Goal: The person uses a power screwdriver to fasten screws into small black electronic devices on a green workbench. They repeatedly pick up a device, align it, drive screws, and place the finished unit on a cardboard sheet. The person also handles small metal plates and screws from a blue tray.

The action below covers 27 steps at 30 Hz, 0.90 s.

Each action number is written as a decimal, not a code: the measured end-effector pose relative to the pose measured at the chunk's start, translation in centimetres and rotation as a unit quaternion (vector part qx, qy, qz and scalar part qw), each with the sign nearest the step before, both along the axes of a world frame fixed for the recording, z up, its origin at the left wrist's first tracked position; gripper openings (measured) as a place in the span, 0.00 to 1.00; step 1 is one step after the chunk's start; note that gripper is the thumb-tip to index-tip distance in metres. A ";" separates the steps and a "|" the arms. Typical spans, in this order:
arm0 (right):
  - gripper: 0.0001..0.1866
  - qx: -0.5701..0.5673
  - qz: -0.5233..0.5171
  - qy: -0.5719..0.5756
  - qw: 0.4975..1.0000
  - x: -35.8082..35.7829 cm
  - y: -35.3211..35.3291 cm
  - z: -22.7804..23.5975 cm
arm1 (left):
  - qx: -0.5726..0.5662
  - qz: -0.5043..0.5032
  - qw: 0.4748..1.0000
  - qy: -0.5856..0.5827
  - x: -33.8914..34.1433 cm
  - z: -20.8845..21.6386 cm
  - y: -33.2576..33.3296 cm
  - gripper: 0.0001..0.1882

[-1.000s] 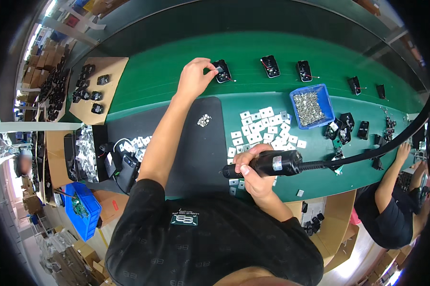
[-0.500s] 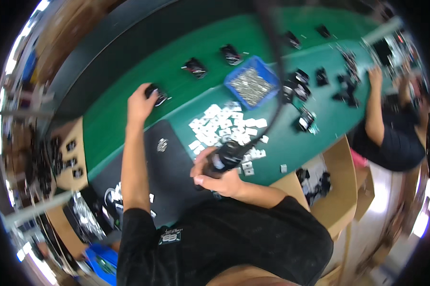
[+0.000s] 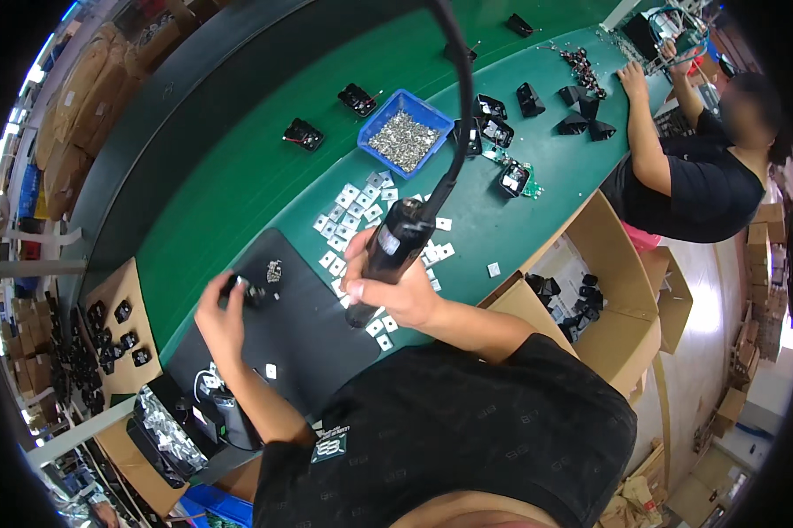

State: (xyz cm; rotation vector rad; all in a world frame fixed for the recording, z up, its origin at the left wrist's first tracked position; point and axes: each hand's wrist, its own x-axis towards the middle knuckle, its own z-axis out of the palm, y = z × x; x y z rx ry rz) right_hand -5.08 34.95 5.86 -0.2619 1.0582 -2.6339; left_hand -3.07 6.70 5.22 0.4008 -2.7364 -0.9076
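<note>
My left hand (image 3: 221,321) is over the black mat (image 3: 292,339), its thumb and fingers closed on a small black plastic housing (image 3: 255,296), which is blurred by motion. Just beyond it lies a little heap of small metal screws (image 3: 274,270). Wrapped round a black electric screwdriver (image 3: 398,236), my right hand (image 3: 407,301) holds the tool tilted, with its cable running up and away. The screwdriver's lower end is over the mat's right edge. Many white square plates (image 3: 350,204) with a dark centre are spread on the green table around and behind the tool.
A blue bin (image 3: 367,141) of small metal parts stands behind the plates. Black housings (image 3: 304,135) sit along the green belt (image 3: 211,194). At right are an open carton (image 3: 621,304) with black parts and a co-worker (image 3: 695,176). A cardboard tray (image 3: 141,304) holds housings at left.
My left hand has drawn the black housing back from the green belt to above the black mat. My right hand still holds the screwdriver, and the whole view has shifted.
</note>
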 end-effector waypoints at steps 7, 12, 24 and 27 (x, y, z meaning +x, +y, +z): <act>0.22 0.067 -0.062 0.023 0.996 -0.4 -2.0 0.8 | 0.062 -0.045 0.997 -0.027 5.7 -4.5 0.6 0.16; 0.22 -0.023 -0.127 0.103 0.986 -0.4 -4.6 1.2 | -0.003 -0.096 0.992 0.085 6.3 -3.4 0.8 0.22; 0.19 -0.077 0.030 0.131 0.988 4.2 -11.4 0.4 | 0.124 -0.125 0.970 0.169 11.8 -4.9 -0.2 0.14; 0.19 -0.073 -0.002 0.120 0.990 4.5 -12.1 0.9 | 0.124 -0.143 0.967 0.170 11.3 -4.4 -0.5 0.08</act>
